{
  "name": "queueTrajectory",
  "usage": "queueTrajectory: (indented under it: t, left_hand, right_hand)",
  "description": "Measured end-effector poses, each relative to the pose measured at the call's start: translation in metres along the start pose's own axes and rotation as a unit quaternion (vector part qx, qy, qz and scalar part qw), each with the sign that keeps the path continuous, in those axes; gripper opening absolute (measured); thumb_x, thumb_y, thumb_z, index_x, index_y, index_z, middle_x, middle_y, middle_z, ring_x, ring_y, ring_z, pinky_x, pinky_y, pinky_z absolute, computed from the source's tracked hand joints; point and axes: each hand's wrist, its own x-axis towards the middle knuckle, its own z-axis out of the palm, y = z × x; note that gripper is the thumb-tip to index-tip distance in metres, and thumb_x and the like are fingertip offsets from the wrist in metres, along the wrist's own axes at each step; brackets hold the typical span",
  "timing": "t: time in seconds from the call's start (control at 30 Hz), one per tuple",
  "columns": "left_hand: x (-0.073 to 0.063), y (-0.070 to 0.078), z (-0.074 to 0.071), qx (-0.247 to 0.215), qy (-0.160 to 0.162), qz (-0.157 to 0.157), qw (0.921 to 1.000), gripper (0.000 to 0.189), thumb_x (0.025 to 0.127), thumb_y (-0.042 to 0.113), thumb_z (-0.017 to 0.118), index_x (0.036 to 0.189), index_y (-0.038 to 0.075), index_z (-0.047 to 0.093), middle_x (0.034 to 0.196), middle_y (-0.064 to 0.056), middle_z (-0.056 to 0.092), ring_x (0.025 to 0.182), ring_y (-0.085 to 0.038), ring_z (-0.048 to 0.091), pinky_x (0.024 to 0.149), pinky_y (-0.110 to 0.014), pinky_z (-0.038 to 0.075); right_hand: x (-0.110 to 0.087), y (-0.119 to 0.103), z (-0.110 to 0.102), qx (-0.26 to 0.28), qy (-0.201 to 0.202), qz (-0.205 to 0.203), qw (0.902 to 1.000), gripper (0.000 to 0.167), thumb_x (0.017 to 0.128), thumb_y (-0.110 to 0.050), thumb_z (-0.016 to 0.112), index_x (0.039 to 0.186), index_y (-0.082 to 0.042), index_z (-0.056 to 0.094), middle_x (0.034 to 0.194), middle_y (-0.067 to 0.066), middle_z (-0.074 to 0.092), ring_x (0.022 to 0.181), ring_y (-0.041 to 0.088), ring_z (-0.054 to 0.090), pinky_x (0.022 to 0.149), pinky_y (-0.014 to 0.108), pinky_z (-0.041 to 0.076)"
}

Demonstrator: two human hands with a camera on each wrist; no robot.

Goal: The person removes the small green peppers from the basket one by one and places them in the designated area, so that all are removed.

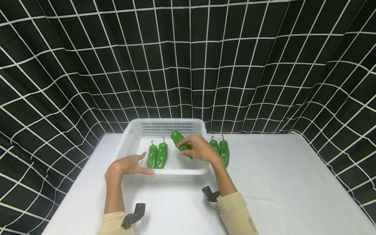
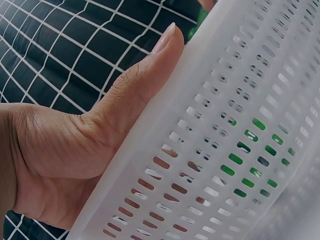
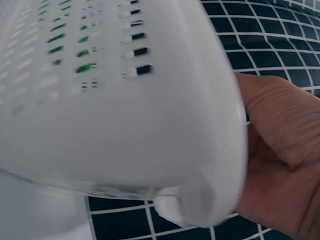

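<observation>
In the head view my right hand [image 1: 199, 148] pinches a green pepper [image 1: 177, 137] over the right half of a white perforated basket [image 1: 182, 171]. That pepper hangs tilted, its stem end toward the back left. Two more green peppers [image 1: 162, 156] lie side by side inside the basket, stems pointing to the back. My left hand [image 1: 127, 165] is at the basket's front left corner, thumb along the rim and fingers spread, holding nothing. In the left wrist view the left thumb [image 2: 167, 42] rests along the rim. The basket wall hides most of the right fingers in the right wrist view.
Two green peppers [image 1: 224, 151] lie on the white table [image 1: 279, 182] just right of the basket, partly behind my right wrist. A black curtain with a white grid [image 1: 199, 78] surrounds the table at the back and sides. Dark wrist mounts [image 1: 133, 215] stick out from both sleeves.
</observation>
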Motion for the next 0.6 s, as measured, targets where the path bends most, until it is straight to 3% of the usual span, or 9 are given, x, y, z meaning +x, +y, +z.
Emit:
queueTrajectory:
  t: [0.1,0.3,0.43,0.6]
  left_hand:
    - [0.0,-0.001,0.001,0.0,-0.004,0.001,1.0,0.122,0.077,0.076,0.075,0.164,0.005,0.029,0.165,-0.029,0.037,0.151,-0.056,0.034,0.121,-0.07,0.036]
    - [0.0,0.0,0.001,-0.001,0.0,-0.002,1.0,0.123,0.076,0.077,0.076,0.164,0.005,0.029,0.165,-0.029,0.036,0.151,-0.057,0.034,0.121,-0.071,0.036]
    - [0.001,0.001,0.001,-0.003,0.003,-0.002,1.0,0.122,0.076,0.076,0.076,0.164,0.005,0.03,0.164,-0.03,0.037,0.151,-0.057,0.035,0.12,-0.071,0.036]
    - [0.0,0.001,-0.001,0.002,0.0,0.001,1.0,0.121,0.078,0.075,0.076,0.164,0.005,0.029,0.165,-0.029,0.036,0.151,-0.057,0.034,0.12,-0.071,0.036]
  right_hand:
    - [-0.004,-0.001,-0.006,-0.001,0.006,-0.019,0.9998,0.026,0.089,-0.012,0.083,0.114,-0.013,0.08,0.093,0.003,0.076,0.057,0.006,0.04,0.053,0.017,0.035]
    - [-0.016,-0.001,-0.022,0.002,0.046,-0.032,0.9984,0.024,0.094,-0.011,0.077,0.118,-0.011,0.078,0.089,0.006,0.069,0.059,0.008,0.046,0.053,0.018,0.038]
    - [-0.025,0.001,-0.034,-0.009,0.081,-0.034,0.9961,0.032,0.098,-0.01,0.071,0.131,-0.012,0.071,0.117,0.009,0.074,0.078,0.015,0.057,0.068,0.025,0.051]
    - [-0.035,0.008,-0.05,0.002,0.114,0.001,0.9934,0.042,0.103,-0.011,0.064,0.145,-0.015,0.061,0.142,0.013,0.067,0.109,0.028,0.067,0.089,0.044,0.06]
